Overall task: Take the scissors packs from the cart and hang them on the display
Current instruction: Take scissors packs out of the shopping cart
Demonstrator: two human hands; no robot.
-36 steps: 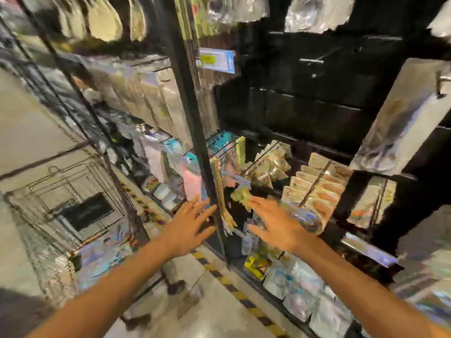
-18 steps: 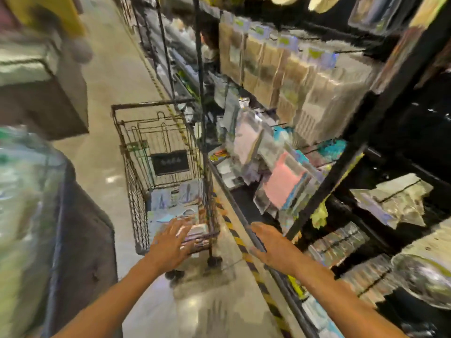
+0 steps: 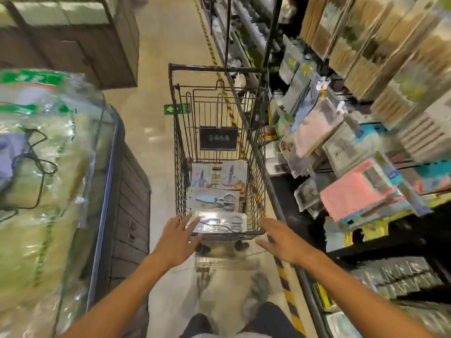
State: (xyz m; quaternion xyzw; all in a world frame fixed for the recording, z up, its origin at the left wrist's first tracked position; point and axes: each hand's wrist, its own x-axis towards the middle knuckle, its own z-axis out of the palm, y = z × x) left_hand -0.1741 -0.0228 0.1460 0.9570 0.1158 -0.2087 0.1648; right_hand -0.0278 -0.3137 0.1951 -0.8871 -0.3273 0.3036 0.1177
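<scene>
Both hands are reaching toward the cart [image 3: 258, 152], fingers spread, grasping nothing. The nearest scissors pack [image 3: 219, 224] is lying at the cart's near end, long axis crosswise; the left hand [image 3: 179, 240] is touching its left edge, while the right hand [image 3: 280, 240] is hovering outside the cart's right corner.

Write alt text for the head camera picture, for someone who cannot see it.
A person's open left hand and right hand reach toward a wire cart holding scissors packs in a shop aisle. The display of hanging goods stands to the right.
</scene>
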